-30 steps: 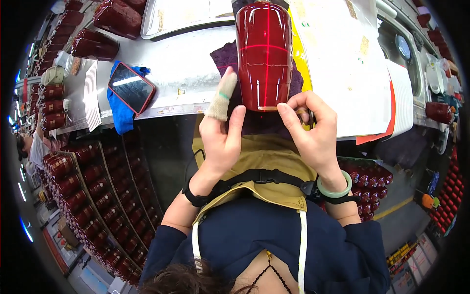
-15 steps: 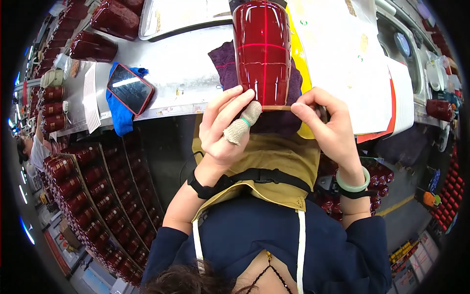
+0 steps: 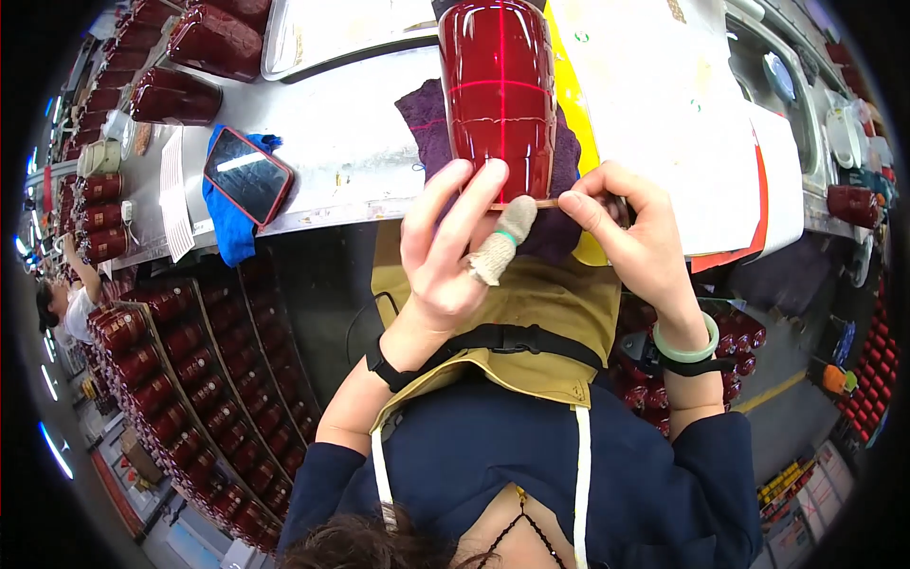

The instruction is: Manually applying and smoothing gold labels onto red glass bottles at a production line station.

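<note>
My left hand (image 3: 445,270), fingers apart, meets the red jar (image 3: 500,109) just ahead; my right hand (image 3: 635,232) pinches a thin strip (image 3: 547,203). Left of both, a phone (image 3: 248,177) on blue cloth (image 3: 227,229) tops the metal table (image 3: 355,114); racked jars (image 3: 156,365) stand lower.

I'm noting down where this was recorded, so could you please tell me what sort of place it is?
Most likely a factory workshop: rows of matching dark red jars at lower left, a metal-looking bench, and crossed red light lines on the glossy red jar being handled.
</note>
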`<state>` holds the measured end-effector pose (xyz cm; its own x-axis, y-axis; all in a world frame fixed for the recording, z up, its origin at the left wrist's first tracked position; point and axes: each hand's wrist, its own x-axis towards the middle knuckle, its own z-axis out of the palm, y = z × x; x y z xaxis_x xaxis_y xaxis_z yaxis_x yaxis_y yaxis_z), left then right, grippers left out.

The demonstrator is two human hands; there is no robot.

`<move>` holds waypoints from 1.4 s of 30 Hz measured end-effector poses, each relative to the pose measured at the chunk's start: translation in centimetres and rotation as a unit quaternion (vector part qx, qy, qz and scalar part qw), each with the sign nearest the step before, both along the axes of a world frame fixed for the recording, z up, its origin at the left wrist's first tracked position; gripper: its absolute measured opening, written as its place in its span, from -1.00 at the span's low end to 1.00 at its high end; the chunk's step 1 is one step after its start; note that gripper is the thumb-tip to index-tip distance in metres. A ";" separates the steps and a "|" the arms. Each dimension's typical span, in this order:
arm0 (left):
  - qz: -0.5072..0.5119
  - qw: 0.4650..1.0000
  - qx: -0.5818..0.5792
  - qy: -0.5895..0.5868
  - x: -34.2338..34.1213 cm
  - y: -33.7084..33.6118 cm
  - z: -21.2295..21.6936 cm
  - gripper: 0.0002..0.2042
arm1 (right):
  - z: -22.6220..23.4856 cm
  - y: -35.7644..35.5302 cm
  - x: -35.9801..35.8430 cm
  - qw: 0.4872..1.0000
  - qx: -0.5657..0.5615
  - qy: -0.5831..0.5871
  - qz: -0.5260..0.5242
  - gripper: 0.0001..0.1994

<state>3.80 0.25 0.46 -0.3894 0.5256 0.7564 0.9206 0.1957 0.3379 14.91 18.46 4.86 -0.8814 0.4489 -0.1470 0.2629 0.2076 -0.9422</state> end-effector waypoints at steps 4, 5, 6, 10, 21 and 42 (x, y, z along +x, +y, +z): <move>-0.016 0.995 0.084 -0.042 -0.7 0.3 -0.6 -0.70 | 0.2 -0.2 0.0 1.000 0.007 0.006 0.003 -0.83; -0.024 0.995 0.093 -0.021 -1.1 0.2 -0.9 -0.67 | 0.3 -0.2 0.0 1.000 0.013 0.007 0.006 -0.83; -0.011 0.991 0.106 -0.085 -0.7 0.1 -1.1 -0.64 | 0.4 -0.2 0.0 1.000 0.019 0.010 0.006 -0.83; -0.012 0.990 0.103 -0.093 -0.7 -0.4 -1.8 -0.63 | 0.4 0.0 0.2 1.000 0.019 0.019 0.008 -0.84; -0.020 0.995 0.062 -0.071 0.0 -0.3 -0.9 -0.56 | 1.1 -0.1 0.2 1.000 -0.016 0.011 -0.008 -0.83; 0.003 0.999 0.052 -0.007 -0.2 -0.3 -0.9 -0.56 | -0.5 0.0 0.1 0.999 0.030 0.031 -0.010 -0.82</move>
